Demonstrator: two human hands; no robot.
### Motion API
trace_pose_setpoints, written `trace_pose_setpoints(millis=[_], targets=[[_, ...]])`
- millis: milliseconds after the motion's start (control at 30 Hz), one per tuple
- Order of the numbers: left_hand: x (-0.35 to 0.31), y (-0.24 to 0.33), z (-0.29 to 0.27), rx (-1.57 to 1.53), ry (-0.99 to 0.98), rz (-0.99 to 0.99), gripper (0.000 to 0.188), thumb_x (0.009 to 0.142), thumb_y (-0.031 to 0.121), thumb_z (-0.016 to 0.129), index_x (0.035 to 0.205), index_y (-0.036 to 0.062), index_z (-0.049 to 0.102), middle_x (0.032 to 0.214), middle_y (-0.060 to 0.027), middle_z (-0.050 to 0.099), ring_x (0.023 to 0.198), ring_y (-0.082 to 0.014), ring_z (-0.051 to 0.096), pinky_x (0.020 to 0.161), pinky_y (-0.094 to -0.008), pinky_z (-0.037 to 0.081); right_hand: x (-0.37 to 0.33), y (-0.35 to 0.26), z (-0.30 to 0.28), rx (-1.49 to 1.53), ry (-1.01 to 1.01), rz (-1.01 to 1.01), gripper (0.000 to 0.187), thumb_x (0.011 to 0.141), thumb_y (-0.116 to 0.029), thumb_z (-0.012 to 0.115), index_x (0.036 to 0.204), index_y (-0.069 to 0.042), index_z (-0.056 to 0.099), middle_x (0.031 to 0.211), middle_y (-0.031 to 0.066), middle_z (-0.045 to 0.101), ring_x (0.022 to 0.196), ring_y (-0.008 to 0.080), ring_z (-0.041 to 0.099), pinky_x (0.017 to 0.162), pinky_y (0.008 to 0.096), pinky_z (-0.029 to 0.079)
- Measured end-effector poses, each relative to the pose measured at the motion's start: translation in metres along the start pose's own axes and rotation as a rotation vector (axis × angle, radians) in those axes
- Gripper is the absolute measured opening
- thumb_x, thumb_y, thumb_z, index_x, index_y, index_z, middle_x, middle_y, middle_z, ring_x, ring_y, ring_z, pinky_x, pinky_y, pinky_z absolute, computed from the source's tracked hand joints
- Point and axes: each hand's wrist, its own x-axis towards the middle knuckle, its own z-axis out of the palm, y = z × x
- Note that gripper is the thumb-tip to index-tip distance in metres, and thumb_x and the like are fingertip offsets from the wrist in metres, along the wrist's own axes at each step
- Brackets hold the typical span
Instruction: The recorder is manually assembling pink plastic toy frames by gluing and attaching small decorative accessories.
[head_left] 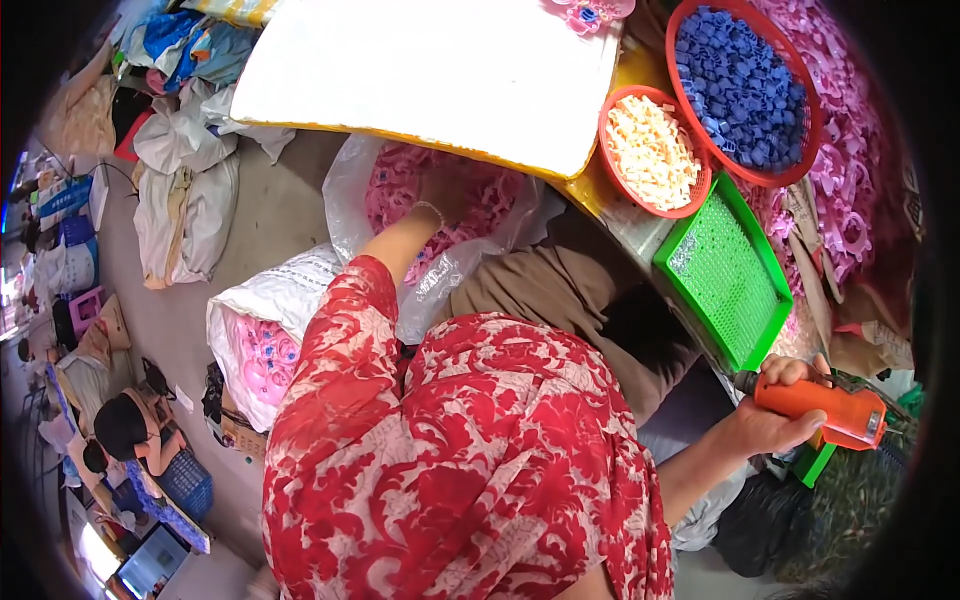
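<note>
My left hand (447, 196) reaches down into a clear plastic bag (345, 190) filled with pink plastic pieces (395, 180), below the near edge of the white tabletop. Its fingers are in shade among the pieces and I cannot make out whether they hold one. Out to the right, my right hand (775, 420) is wrapped round an orange handheld power tool (825, 405) with a dark tip at its left end. That tool is close to the near end of a green perforated tray (730, 280).
The white tabletop (430, 70) has yellow edges. At its right stand a red basket of cream pieces (655, 150) and a larger one of blue pieces (740, 85), beside a pink heap (840, 190). A white woven sack (275, 290) sits left of my knees. Another person (130, 430) is far left.
</note>
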Motion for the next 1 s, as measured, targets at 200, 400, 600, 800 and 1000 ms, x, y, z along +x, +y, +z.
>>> trace_pose_setpoints(millis=[200, 400, 600, 800, 1000], targets=[[0.047, 0.014, 0.057, -0.015, 0.304, 0.248, 0.059, 0.070, 0.038, 0.066, 0.122, 0.0144, 0.052, 0.124, -0.0136, 0.051, 0.121, -0.0302, 0.042, 0.101, -0.0481, 0.029, 0.000, -0.006, 0.009, -0.081, 0.040, -0.001, 0.073, 0.077, -0.058, 0.058, 0.112, 0.004, 0.043, 0.068, 0.0054, 0.046, 0.058, 0.0152, 0.041, 0.061, 0.0296, 0.034], [0.078, -0.020, 0.080, -0.038, 0.054, 0.272, 0.052, 0.074, 0.033, 0.061, 0.121, 0.0116, 0.053, 0.125, -0.0145, 0.050, 0.122, -0.0321, 0.041, 0.101, -0.0485, 0.030, -0.002, -0.009, 0.003, -0.093, 0.069, 0.012, 0.072, 0.075, -0.057, 0.060, 0.110, 0.004, 0.044, 0.067, 0.0050, 0.045, 0.058, 0.0150, 0.040, 0.060, 0.0288, 0.034], [0.142, -0.044, 0.058, -0.013, -0.004, 0.280, 0.051, 0.074, 0.032, 0.061, 0.121, 0.0108, 0.053, 0.125, -0.0148, 0.050, 0.122, -0.0324, 0.041, 0.101, -0.0485, 0.030, -0.003, -0.011, 0.002, -0.099, 0.064, 0.018, 0.073, 0.075, -0.057, 0.061, 0.110, 0.004, 0.044, 0.067, 0.0049, 0.044, 0.058, 0.0151, 0.040, 0.060, 0.0285, 0.034], [0.162, -0.121, 0.041, 0.035, -0.068, 0.288, 0.050, 0.075, 0.030, 0.060, 0.120, 0.0101, 0.053, 0.125, -0.0150, 0.050, 0.123, -0.0327, 0.040, 0.102, -0.0486, 0.030, -0.004, -0.013, 0.011, -0.122, 0.062, 0.020, 0.073, 0.075, -0.058, 0.060, 0.110, 0.005, 0.044, 0.068, 0.0055, 0.044, 0.058, 0.0156, 0.040, 0.062, 0.0303, 0.034], [0.154, -0.128, 0.027, 0.088, -0.128, 0.314, 0.049, 0.075, 0.029, 0.060, 0.120, 0.0093, 0.053, 0.125, -0.0152, 0.050, 0.123, -0.0330, 0.040, 0.102, -0.0486, 0.030, -0.007, -0.013, 0.001, -0.115, 0.051, 0.035, 0.073, 0.075, -0.058, 0.060, 0.111, 0.005, 0.046, 0.069, 0.0057, 0.045, 0.061, 0.0162, 0.041, 0.064, 0.0319, 0.035]])
